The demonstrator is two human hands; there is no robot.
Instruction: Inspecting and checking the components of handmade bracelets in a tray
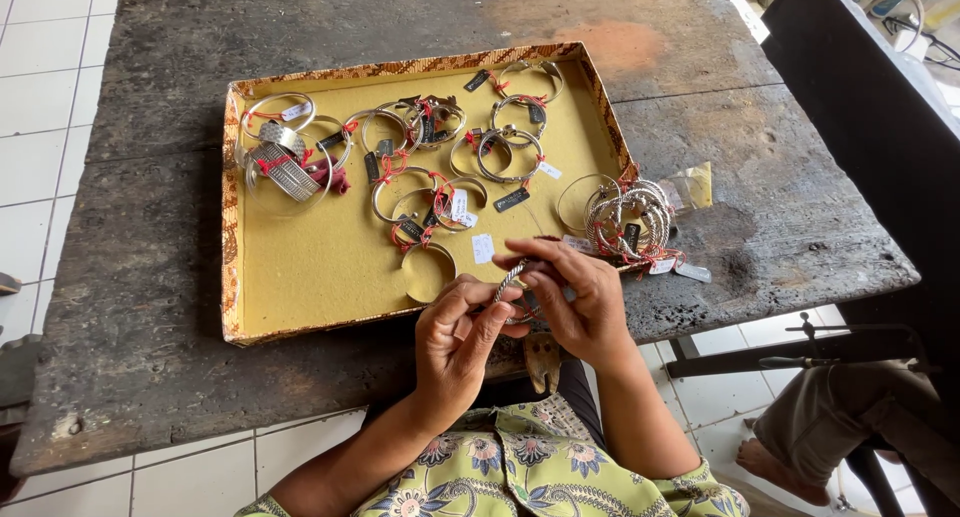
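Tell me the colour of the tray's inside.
Mustard yellow, with a brown patterned rim; the tray shows best in the head view.

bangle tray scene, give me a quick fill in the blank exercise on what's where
1. Both hands, left hand and right hand, hold one twisted silver ____ between their fingers.
2. The shallow tray has a lining coloured ____.
3. The bundle of bangles tied with red string lies at the tray's ____ edge.
4. The tray rests on a dark, worn ____.

Missing words: bangle; yellow; right; table
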